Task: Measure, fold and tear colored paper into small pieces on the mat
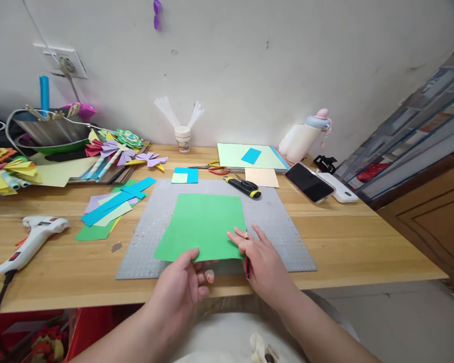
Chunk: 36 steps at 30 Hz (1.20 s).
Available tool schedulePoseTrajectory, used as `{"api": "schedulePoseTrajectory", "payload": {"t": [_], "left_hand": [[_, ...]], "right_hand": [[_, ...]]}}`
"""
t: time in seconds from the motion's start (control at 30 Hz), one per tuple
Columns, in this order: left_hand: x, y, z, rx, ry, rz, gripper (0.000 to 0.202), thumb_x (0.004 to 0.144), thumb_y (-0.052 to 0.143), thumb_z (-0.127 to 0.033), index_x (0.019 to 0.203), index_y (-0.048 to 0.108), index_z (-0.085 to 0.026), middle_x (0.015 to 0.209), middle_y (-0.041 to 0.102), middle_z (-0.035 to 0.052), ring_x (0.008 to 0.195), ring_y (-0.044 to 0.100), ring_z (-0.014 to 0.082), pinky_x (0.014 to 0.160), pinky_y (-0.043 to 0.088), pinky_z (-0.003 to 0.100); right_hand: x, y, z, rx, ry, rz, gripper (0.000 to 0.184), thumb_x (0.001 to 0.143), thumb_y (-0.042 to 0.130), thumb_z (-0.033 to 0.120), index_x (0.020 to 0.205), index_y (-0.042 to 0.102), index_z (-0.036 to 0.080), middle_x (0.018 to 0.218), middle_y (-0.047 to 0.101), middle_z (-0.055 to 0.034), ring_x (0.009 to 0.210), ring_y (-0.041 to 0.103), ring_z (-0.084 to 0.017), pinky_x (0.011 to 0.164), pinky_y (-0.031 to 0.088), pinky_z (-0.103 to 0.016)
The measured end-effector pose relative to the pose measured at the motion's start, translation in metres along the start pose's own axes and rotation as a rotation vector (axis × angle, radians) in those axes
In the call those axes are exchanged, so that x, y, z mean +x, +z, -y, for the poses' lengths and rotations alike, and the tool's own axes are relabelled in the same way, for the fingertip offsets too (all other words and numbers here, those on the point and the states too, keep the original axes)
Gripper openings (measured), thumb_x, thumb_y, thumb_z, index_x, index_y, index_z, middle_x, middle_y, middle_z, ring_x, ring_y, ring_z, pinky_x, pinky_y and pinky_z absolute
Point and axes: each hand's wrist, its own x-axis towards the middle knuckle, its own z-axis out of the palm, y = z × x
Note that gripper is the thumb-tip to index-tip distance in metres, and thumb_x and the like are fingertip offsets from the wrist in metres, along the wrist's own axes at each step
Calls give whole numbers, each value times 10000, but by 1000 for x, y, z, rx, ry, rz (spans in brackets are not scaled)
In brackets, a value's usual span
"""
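A sheet of green paper (206,222) lies over the grey cutting mat (287,247), its near edge slightly raised. My left hand (183,285) pinches that near edge, thumb on top and fingers underneath. In my right hand (265,264) is a slim dark red and black pencil or pen (247,267), held upright among the fingers. The fingertips of this hand rest on the sheet's right edge. Beyond the paper, a yellow-and-black utility knife (244,187) lies on the mat beside small black scissors (249,184).
A white glue gun (32,239) and a pile of paper strips (113,206) lie left. Paper flowers (117,148) stand behind them. At the back are a cup of white sticks (182,140) and red-handled scissors (217,170). A phone (310,182) and bottle (306,136) sit right.
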Motion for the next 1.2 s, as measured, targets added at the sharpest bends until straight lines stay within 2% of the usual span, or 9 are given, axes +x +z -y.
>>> {"api": "schedulePoseTrajectory", "payload": {"t": [0.1,0.17,0.27,0.37,0.5,0.57,0.73,0.9,1.2], "left_hand": [[-6,-21,5,175,171,76,196,858,501,-320,977,490,-165,1005,580,85,610,528,95,455,360,207],[-6,-39,2,393,531,-100,316,827,551,-313,1110,444,-221,979,521,41,694,524,121,536,411,239],[-3,-55,-16,874,1134,-416,462,815,594,-314,1216,370,-261,1070,467,62,949,515,209,774,458,366],[0,-46,-39,1431,1468,-451,390,844,574,-270,1214,450,-268,1239,470,97,1191,438,286,958,370,467],[20,-14,-50,1976,1422,135,376,914,459,-207,1282,464,-284,1378,509,33,1250,447,238,1001,331,438],[38,-3,-47,2061,1363,302,431,918,450,-209,1345,425,-265,1428,484,24,1295,427,225,1043,300,438],[66,1,-41,2111,1259,343,402,893,473,-192,1293,491,-232,1353,560,34,1227,505,232,1061,290,467],[57,4,-38,2145,1265,321,391,883,500,-196,1272,518,-224,1351,564,49,1222,517,253,1052,309,483],[53,17,-21,2176,1218,520,413,917,453,-254,1328,486,-236,1412,517,9,1267,496,215,1030,376,434]], "right_hand": [[2,-7,-2,191,133,27,285,844,369,18,1001,436,247,986,678,-57,1085,632,-206,989,423,-495],[6,-14,-3,351,256,89,178,879,405,82,891,377,258,893,642,-25,1004,652,-198,807,503,-361],[18,-23,-10,445,367,137,144,908,448,183,845,342,256,775,538,20,803,611,-170,628,428,-258],[36,-21,-26,445,387,106,138,863,497,200,828,372,245,727,417,49,664,452,-137,612,357,-248],[60,-9,-52,484,362,88,178,792,554,217,825,380,239,752,375,51,698,403,-138,663,357,-258],[69,-3,-63,499,354,91,195,763,576,224,808,387,236,744,370,53,696,399,-139,664,359,-260],[76,4,-84,508,370,72,208,754,574,231,810,374,236,732,460,49,666,441,-139,647,376,-268],[69,5,-93,471,391,61,203,776,573,212,845,384,238,762,528,41,671,477,-137,647,374,-266],[66,-4,-87,449,358,151,176,779,592,165,827,435,229,730,526,59,619,466,-114,593,348,-239]]}}
